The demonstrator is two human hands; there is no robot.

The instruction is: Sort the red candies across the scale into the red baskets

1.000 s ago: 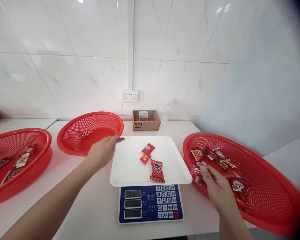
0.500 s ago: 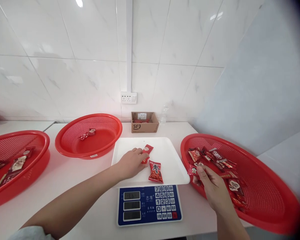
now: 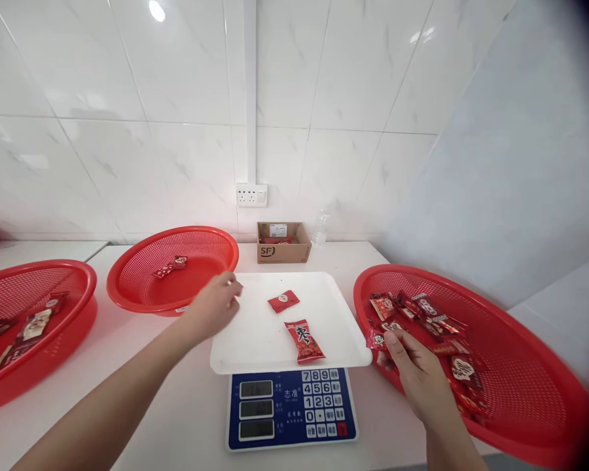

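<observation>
My left hand (image 3: 214, 305) hovers over the left edge of the white scale tray (image 3: 248, 340), fingers pinched shut, apparently around a small red packet that they hide. Two packets lie on the tray: a small red one (image 3: 283, 301) and a larger red one with a white character (image 3: 304, 341). My right hand (image 3: 415, 369) rests over the near rim of the right red basket (image 3: 520, 409), fingers closed on a red snack packet (image 3: 375, 339) among several others. The blue scale (image 3: 291, 409) sits under the tray.
A red basket (image 3: 127, 291) behind the left hand holds two small packets. Another red basket (image 3: 81, 281) at far left holds several packets. A cardboard box (image 3: 283, 251) and a clear bottle (image 3: 320, 227) stand by the tiled wall.
My left hand reached onto the tray, took one small packet and pulled back to the left; two packets remain there. The right hand stayed at the right basket's rim.
</observation>
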